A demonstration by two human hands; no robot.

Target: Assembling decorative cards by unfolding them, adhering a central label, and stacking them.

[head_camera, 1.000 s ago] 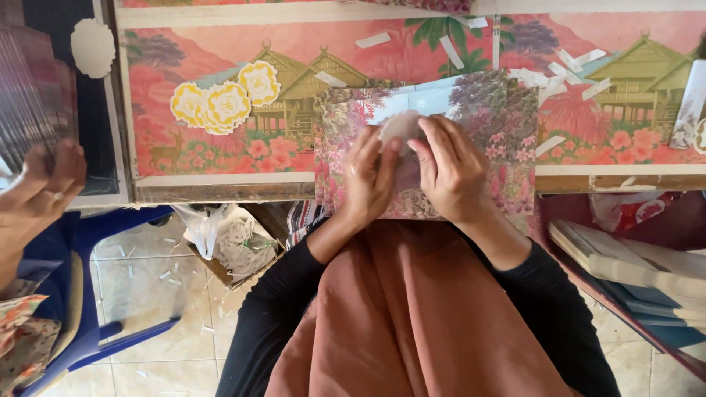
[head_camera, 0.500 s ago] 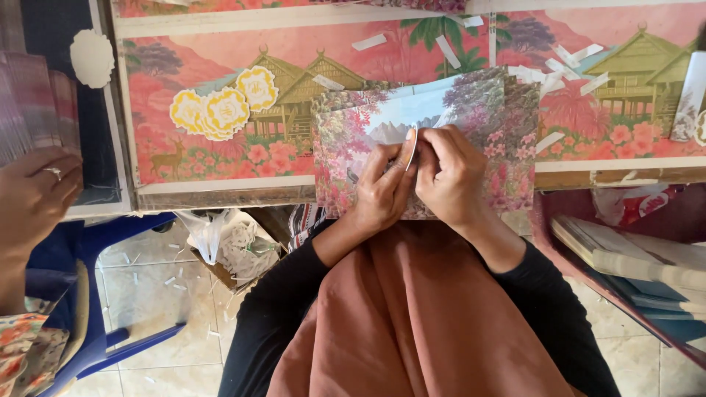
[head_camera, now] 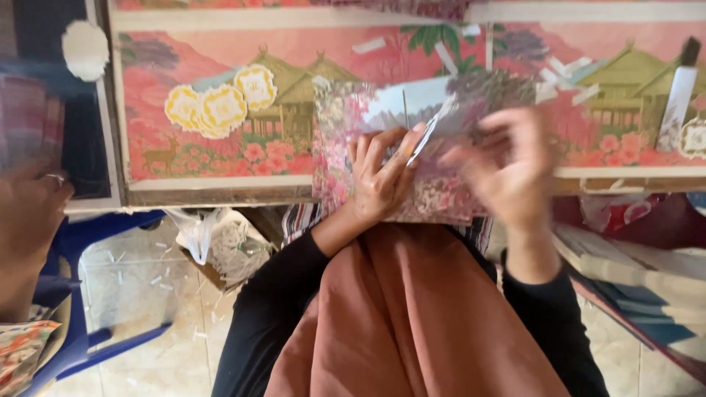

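Floral printed sheet (head_camera: 382,110) lies at the near edge of the pink-picture table (head_camera: 220,192). Left hand (head_camera: 379,180) pinches a white strip (head_camera: 428,136) over the sheet. Right hand (head_camera: 507,173) is just beside, blurred; its grip can't be told.

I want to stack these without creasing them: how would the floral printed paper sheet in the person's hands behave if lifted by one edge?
The floral printed paper sheet looks thin, so it would probably droop. A white strip curls up beside the left hand, suggesting it bends easily. It is likely light and crease-prone. The right hand is too blurred to show its grip.
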